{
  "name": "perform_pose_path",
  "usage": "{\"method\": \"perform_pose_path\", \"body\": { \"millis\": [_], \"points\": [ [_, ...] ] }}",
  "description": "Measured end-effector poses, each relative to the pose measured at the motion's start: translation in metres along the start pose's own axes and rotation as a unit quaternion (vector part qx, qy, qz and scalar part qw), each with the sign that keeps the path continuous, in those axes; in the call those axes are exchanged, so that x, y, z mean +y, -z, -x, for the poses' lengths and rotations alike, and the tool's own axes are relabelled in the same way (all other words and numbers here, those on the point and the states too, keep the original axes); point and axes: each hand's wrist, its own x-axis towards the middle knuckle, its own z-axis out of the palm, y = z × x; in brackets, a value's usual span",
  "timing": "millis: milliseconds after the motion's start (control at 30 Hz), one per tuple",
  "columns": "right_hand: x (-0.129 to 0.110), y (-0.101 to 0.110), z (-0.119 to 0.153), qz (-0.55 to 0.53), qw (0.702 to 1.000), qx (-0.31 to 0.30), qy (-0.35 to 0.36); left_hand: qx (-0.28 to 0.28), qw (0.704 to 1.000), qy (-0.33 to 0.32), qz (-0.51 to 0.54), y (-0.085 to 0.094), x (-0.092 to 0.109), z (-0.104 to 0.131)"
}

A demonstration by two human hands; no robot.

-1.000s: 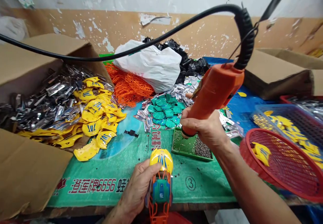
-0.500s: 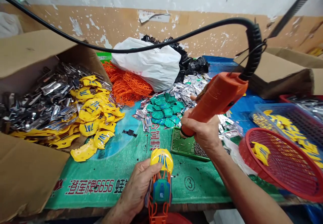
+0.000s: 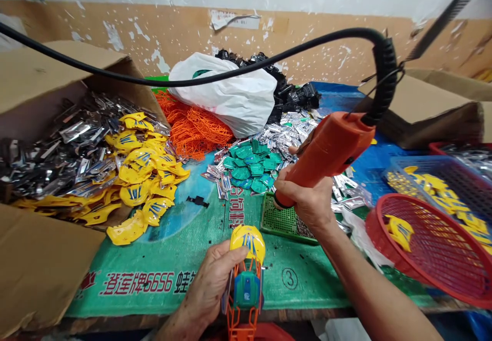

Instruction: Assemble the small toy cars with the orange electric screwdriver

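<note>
And here along the table's [image 3: 307, 315] front edge, the green mat [image 3: 154, 259] shows 澄莲牌6656 [image 3: 138, 283] in red and white, then a black 蛙 [image 3: 180, 282], the next character slipping under the left hand [image 3: 209, 279]! A red emblem [image 3: 88, 280] leads that line. Right of the hand, a circled 3 [image 3: 289, 278]. Farther from that edge, red 饲料 [image 3: 236, 213] runs vertically. Up on the wall [image 3: 315, 48], a torn paper strip [image 3: 244, 21] carries print too small to read.

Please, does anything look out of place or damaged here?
Yes. One black piece lies alone on the green mat, away from any pile. The wall has chipped paint and a torn paper label. The yellow piece in the left hand shows no clear damage.
</note>
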Motion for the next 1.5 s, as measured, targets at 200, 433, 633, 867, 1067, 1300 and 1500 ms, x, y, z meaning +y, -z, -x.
{"method": "perform_pose_path", "body": {
  "millis": [200,433,633,867,1067,1300,1500],
  "points": [
    [0.001,0.000,0.002,0.042,0.999,-0.002,0.008,0.004,1.000,-0.009,0.004,-0.003,0.002,0.002],
    [-0.003,0.003,0.000,-0.001,1.000,0.019,-0.008,0.013,1.000,-0.013,0.011,-0.006,0.003,0.003],
    [-0.036,0.006,0.007,-0.106,0.994,0.013,0.024,-0.002,1.000,-0.022,0.009,-0.011,0.004,0.002],
    [-0.063,-0.009,0.039,-0.179,0.982,-0.061,-0.007,-0.001,1.000,-0.012,0.014,-0.016,0.004,0.004],
    [-0.058,-0.019,0.046,-0.193,0.976,-0.095,-0.031,-0.009,0.999,-0.019,0.026,-0.016,0.004,0.004],
    [-0.051,-0.023,0.048,-0.180,0.978,-0.100,-0.040,-0.010,0.999,-0.020,0.048,-0.016,0.003,0.003],
    [-0.043,-0.022,0.050,-0.146,0.982,-0.117,-0.026,-0.015,0.998,-0.019,0.057,-0.015,0.004,0.003]
  ]
}}
